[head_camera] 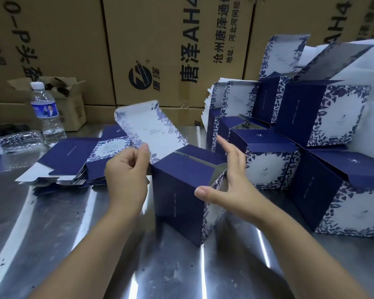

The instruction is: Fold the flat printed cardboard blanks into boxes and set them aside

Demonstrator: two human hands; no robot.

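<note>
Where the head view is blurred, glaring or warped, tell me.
Head view, centre: motion blur smears the raised flap of the half-folded box; head view, foreground: white glare streaks cross the steel table; head view, edges: the wide lens tilts the brown cartons; the finished boxes look sharp.

steel table [52, 234], glare streaks | brown shipping cartons [151, 50] stacked behind

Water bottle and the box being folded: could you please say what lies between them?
Head view: the stack of flat printed blanks, then the left hand, lie between water bottle and box.
</note>
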